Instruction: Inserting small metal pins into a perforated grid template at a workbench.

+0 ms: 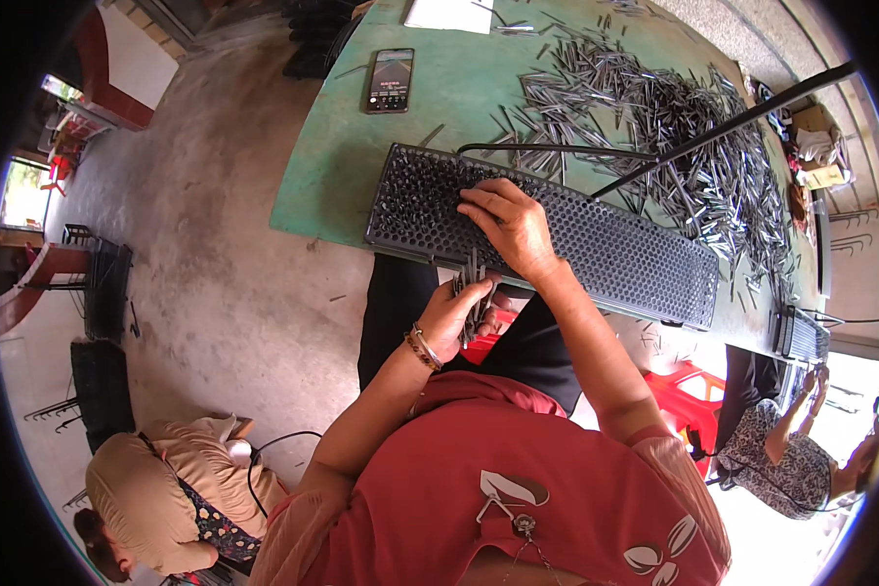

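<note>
A long black tray full of round holes (635,254) lies slantwise along the near edge of the green table. Thin dark sticks (415,190) fill many holes at its left end; toward the right the holes look bare. My left hand (456,311), with a bracelet at the wrist, is closed round a bundle of thin grey sticks (473,283) just below the tray's near edge. My right hand (515,227) rests over the tray where the filled part ends. Its fingers are bent and pressed together at the holes, and whatever they pinch is hidden.
A large heap of loose sticks (674,117) spreads across the green table (313,186). A black bent metal rod (752,115) crosses above it. A phone (391,80) lies at the far left. One person (181,488) bends at lower left; another (781,454) sits at right near a red stool (689,396).
</note>
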The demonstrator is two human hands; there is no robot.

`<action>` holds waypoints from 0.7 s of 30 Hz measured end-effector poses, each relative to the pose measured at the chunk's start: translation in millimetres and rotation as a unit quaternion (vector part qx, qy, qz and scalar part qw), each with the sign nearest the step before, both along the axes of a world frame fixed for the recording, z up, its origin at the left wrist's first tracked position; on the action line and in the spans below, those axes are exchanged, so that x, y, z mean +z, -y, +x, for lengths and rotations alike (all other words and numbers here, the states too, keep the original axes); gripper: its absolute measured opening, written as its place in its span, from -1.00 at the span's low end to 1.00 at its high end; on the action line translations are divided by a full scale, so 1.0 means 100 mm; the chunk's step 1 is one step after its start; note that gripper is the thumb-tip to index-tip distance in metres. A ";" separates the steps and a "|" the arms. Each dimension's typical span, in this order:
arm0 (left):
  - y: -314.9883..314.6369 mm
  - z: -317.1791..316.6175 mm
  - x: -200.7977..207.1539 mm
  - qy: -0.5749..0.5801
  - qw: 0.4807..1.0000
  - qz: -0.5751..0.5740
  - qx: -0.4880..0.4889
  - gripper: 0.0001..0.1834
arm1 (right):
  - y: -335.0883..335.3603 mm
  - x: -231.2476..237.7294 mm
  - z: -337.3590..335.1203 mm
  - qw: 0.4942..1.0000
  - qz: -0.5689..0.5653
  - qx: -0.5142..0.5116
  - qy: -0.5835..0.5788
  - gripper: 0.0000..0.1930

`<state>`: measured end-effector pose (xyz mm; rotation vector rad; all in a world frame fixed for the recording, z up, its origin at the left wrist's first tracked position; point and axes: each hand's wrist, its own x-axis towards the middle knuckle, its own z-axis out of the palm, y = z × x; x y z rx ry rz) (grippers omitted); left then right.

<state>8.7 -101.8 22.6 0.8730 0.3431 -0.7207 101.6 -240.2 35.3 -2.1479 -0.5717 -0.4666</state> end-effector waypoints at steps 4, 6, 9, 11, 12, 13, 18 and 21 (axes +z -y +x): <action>-0.01 -0.01 0.04 0.014 1.000 0.008 -0.014 -0.74 | 0.03 0.07 -0.04 0.998 -0.054 -0.001 0.008 -0.79; -0.01 -0.01 0.04 0.020 1.000 0.013 -0.016 -0.74 | 0.02 0.06 -0.08 0.999 -0.053 -0.005 0.001 -0.80; -0.01 -0.01 0.00 0.022 0.999 0.009 -0.025 -0.75 | 0.04 0.04 -0.09 0.999 -0.042 -0.009 0.001 -0.81; -0.01 0.00 0.01 0.035 0.998 0.019 -0.038 -0.77 | 0.05 0.01 -0.08 0.999 -0.032 -0.007 0.008 -0.82; 0.00 0.00 0.01 0.035 0.998 0.019 -0.039 -0.77 | 0.05 0.00 -0.08 0.998 -0.049 -0.020 0.028 -0.82; 0.01 0.00 0.00 0.043 0.998 0.016 -0.033 -0.78 | 0.04 -0.01 -0.07 0.996 -0.066 -0.031 0.049 -0.81; -0.01 0.02 0.01 0.043 0.999 0.000 -0.027 -0.78 | 0.04 0.02 -0.11 0.992 -0.092 -0.045 0.068 -0.81; -0.03 0.01 0.00 0.058 0.998 -0.001 -0.028 -0.77 | 0.03 0.01 -0.11 0.993 -0.093 -0.052 0.057 -0.80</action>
